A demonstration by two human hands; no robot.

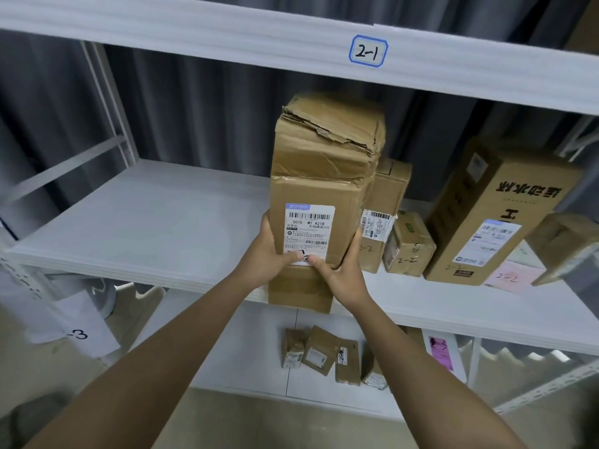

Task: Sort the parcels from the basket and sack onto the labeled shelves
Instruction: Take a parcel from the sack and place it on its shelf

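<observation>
Brown corrugated cardboard, creased and torn at its top end, makes up the tall parcel (319, 189) held upright at the front edge of the middle shelf (136, 222); its lower end hangs below the shelf lip, and whether any part rests on the board cannot be told; the left hand (264, 254) grips the parcel's left side with the thumb laid across the white shipping label (309, 233); the right hand (340, 270) grips the right side, thumb on the label's lower edge; both holds are firm and wrapped round the carton; to the right on the same shelf stand a narrower box (384, 205) just behind the held parcel, a small taped box (410, 246) marked 2-2, a large printed carton (496, 215) leaning and marked 2-2, and a pink slip (515, 277) marked 2-2; a further carton (570, 244) shows at the right edge; the shelf above carries a tag (368, 50) reading 2-1; the lowest shelf (259, 367) holds several small brown packets (321, 351) and a pink mailer (442, 353); a grey curtain (194, 108) hangs behind the rack.
</observation>
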